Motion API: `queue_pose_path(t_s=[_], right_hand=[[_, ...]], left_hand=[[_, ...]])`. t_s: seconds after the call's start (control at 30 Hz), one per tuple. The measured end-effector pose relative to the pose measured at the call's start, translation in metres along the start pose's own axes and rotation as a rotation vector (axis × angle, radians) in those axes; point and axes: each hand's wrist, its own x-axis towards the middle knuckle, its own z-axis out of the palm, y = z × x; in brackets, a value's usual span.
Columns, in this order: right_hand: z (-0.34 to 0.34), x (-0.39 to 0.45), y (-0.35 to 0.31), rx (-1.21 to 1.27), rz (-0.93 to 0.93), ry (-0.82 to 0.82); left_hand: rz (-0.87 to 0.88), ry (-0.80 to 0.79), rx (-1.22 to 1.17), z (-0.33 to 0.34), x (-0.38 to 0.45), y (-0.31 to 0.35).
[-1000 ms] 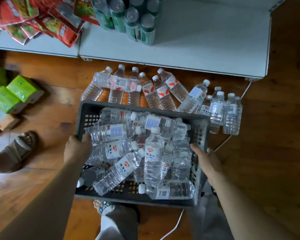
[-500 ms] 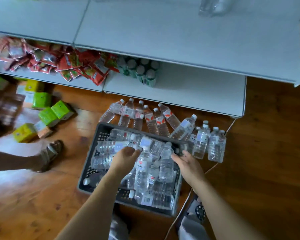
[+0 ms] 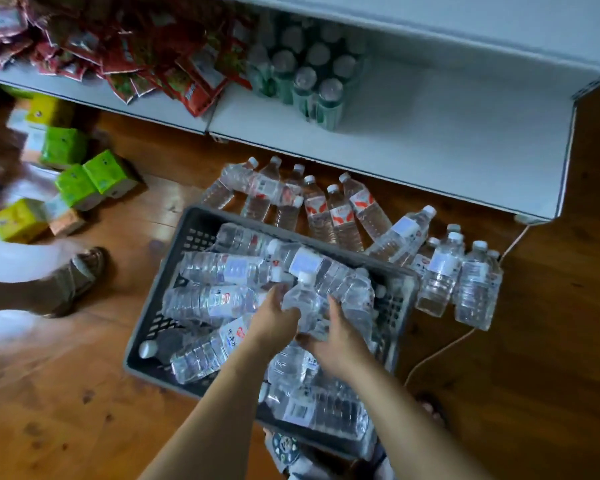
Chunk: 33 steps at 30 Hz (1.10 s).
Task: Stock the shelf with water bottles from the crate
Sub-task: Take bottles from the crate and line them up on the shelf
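**Now both hands close on one bottle**

Seconds ago the hands held the crate's (image 3: 174, 299) side rims; they have since let go and moved inside. The left hand (image 3: 274, 322) and right hand (image 3: 340, 337) curl their fingers round an upright bottle (image 3: 303, 299) mid-crate. Stocking can begin: the shelf's (image 3: 465, 143) right end lies bare.

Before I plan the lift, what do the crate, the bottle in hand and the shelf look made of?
Crate: dark grey plastic by the look, matte, with moulded lattice holes in its walls. Bottle, gripped by both the left hand and the right hand: clear thin plastic, ribbed, glossy, white cap. Shelf: smooth pale grey, probably painted metal; hard to confirm.
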Motion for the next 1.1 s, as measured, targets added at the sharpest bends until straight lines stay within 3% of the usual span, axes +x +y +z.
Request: queue_pose_path(t_s=[0.1, 0.23, 0.43, 0.8, 0.97, 1.1], right_hand=[[0.023, 0.023, 0.006, -0.023, -0.022, -0.014], [0.032, 0.026, 0.013, -0.015, -0.054, 0.094], [-0.002, -0.016, 0.002, -0.011, -0.182, 0.216], [-0.125, -0.171, -0.076, -0.089, -0.37, 0.34], [-0.217, -0.233, -0.091, -0.052, -0.535, 0.464], [-0.298, -0.271, -0.086, -0.018, -0.63, 0.457]], left_hand=[[0.026, -0.007, 0.043, 0.01, 0.018, -0.015], [0.096, 0.036, 0.197, 0.013, 0.022, -0.014], [0.234, 0.092, 0.09, -0.003, -0.026, 0.018], [0.551, 0.218, 0.044, -0.06, -0.182, 0.197], [0.626, 0.285, -0.01, -0.044, -0.244, 0.283], [0.643, 0.263, -0.101, -0.022, -0.295, 0.351]])
